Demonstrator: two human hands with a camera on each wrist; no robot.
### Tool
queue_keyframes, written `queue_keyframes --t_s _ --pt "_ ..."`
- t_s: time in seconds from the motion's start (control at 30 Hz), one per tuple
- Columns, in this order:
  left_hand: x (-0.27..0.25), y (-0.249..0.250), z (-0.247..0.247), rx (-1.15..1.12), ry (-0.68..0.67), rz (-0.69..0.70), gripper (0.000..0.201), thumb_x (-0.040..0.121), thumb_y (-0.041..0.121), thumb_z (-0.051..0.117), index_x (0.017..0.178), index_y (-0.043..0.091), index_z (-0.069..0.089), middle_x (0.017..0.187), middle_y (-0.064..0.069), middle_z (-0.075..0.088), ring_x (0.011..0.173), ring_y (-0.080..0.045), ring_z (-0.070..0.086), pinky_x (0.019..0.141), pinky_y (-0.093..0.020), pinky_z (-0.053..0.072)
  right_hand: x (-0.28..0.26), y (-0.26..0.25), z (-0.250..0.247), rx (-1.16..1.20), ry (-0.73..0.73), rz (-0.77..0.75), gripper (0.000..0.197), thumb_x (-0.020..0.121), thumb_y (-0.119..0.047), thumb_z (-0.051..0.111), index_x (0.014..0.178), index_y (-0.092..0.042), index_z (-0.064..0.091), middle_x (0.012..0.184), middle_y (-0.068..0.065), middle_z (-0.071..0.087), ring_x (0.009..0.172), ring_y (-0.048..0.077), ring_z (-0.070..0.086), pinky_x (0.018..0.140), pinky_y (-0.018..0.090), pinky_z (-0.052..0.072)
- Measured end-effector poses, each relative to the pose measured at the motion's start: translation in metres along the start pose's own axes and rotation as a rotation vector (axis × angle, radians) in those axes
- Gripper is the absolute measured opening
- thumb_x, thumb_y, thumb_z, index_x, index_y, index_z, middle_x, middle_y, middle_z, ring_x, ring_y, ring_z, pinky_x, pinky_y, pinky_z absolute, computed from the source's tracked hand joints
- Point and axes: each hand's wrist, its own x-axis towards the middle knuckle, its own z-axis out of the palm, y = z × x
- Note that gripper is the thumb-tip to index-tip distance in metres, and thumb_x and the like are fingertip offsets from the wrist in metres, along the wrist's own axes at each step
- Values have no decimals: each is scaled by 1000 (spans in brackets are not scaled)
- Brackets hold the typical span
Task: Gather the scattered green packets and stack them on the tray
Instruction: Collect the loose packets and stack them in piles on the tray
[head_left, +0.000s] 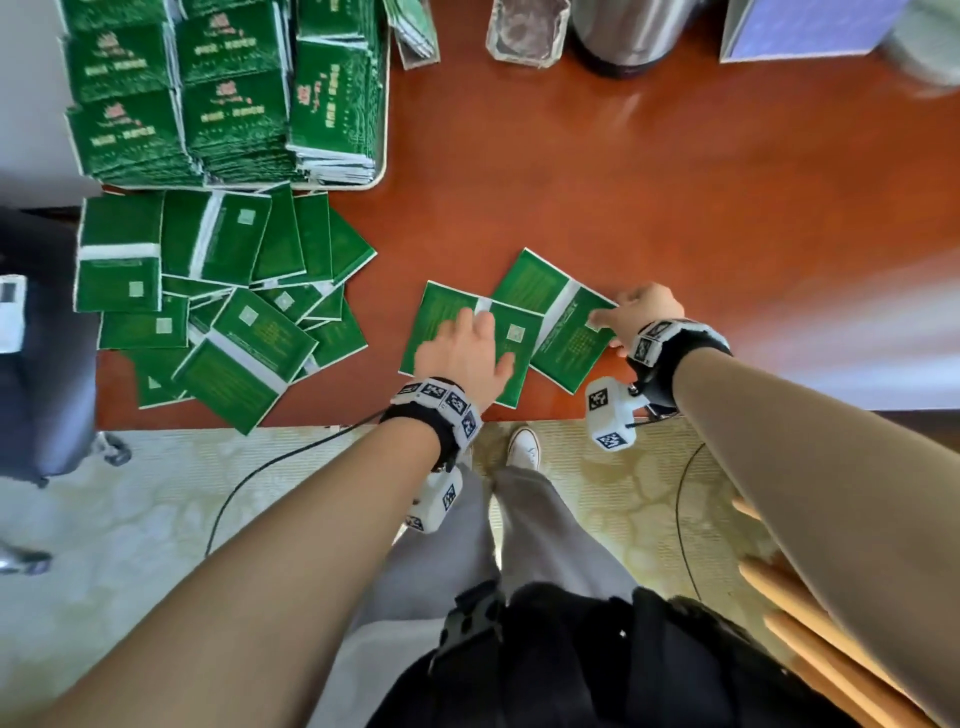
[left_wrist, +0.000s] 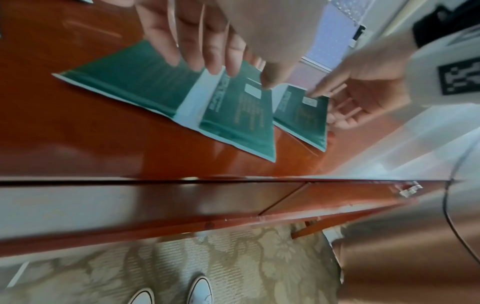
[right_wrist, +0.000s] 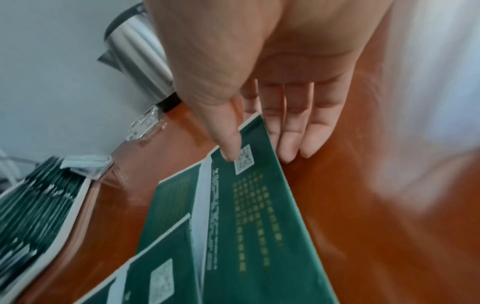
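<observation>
Under the right hand (right_wrist: 259, 98), only its wrist view shows fingers (right_wrist: 293, 139) beneath the packet (right_wrist: 259, 216).

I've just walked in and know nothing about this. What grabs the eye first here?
Green everywhere: a white tray at the far left of the glossy red-brown wooden table is packed with stacked green foil packets, and a loose heap of packets sprawls just in front of it. Nearer the table edge, the left hand rests flat on one packet while the right hand pinches a neighbouring packet.

A steel kettle (head_left: 631, 36) (beside a glass dish (head_left: 527, 28)) stands on the table (head_left: 675, 182).
</observation>
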Motion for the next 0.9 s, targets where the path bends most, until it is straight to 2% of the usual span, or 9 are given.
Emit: queue_keyframes --t_s 0.1,0.2,0.27,0.33,0.43,0.53,0.73,0.83,0.9 --pt "3 -20 -1 -76 54 -265 52 91 52 60 119 11 44 116 -9 51 104 -30 55 74 -41 47 -3 11 5 135 6 137 37 70 -39 84 85 -13 64 87 11 75 81 29 73 78 46 61" --pt "11 -32 -1 -259 -40 -548 73 83 54 72 128 8 39 127 -14 47 115 -35 52 84 -47 48 -1 19 14 232 -7 202 47 59 -46 81 86 -11 65 81 9 74 73 30 73 76 48 61" --pt "18 -36 3 -358 -106 -625 83 81 52 77 135 6 35 135 -16 44 122 -37 49 91 -49 47 0 22 19 271 -18 219 48 59 -45 83 86 -11 62 83 9 74 75 31 72 77 48 60" --pt "25 -42 7 -432 -163 -645 85 80 51 78 137 5 35 138 -17 44 126 -38 48 97 -50 46 0 26 24 305 -30 240 47 62 -41 86 90 -12 63 83 8 73 75 29 72 78 46 61" --pt "32 -55 10 -499 -231 -620 79 78 55 78 129 4 46 132 -16 53 120 -37 54 97 -48 49 -8 25 32 303 -10 236 55 62 -40 85 104 -12 64 89 7 72 77 28 71 78 44 59" --pt "31 -63 12 -544 -226 -579 73 79 54 77 124 4 50 127 -16 58 117 -37 57 94 -44 50 -16 18 34 229 -11 196 34 77 -34 79 90 -12 56 93 8 69 83 29 68 85 43 57" --pt "24 -65 0 -613 -268 -583 83 86 48 74 146 1 39 148 -15 47 134 -34 47 103 -40 43 -17 10 26 182 -32 169 32 91 -23 69 113 -6 54 93 6 64 91 28 63 91 43 54" --pt "25 -72 -11 -663 -288 -615 75 87 38 75 143 0 42 142 -16 51 123 -34 54 93 -39 46 -18 7 19 179 -37 156 20 94 -18 62 109 -6 58 105 8 69 91 26 64 95 45 54" --pt "25 -78 -15 -658 -285 -607 63 86 30 72 136 -1 47 128 -18 57 104 -32 56 82 -36 46 -17 13 13 198 -4 177 16 82 -23 57 93 -13 62 102 9 73 85 26 67 93 52 54"
